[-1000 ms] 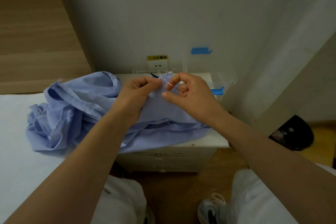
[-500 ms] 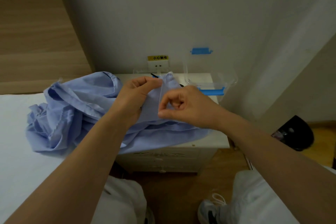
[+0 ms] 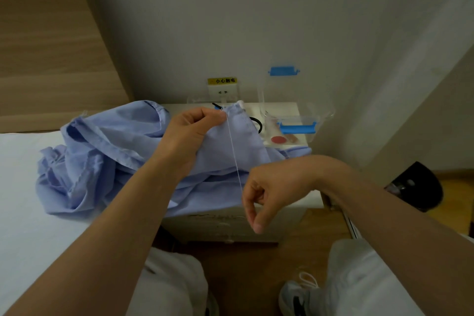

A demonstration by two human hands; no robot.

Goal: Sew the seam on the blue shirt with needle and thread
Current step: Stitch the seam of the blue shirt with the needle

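- Fabric of the blue shirt (image 3: 102, 151), crumpled, lay across bed (image 3: 20, 187) and nightstand (image 3: 277, 108), left hand (image 3: 189, 133) pinching its seam.
- Taut white thread (image 3: 233, 151) ran down to right hand (image 3: 269, 192), fingertips pinching it.
- Behind, clear plastic box (image 3: 297, 120) stood.

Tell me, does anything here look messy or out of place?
Nothing spilled or broken. The blue shirt lies crumpled, half on the bed, half draped over the nightstand, and the clear box behind it stands with its lid up.
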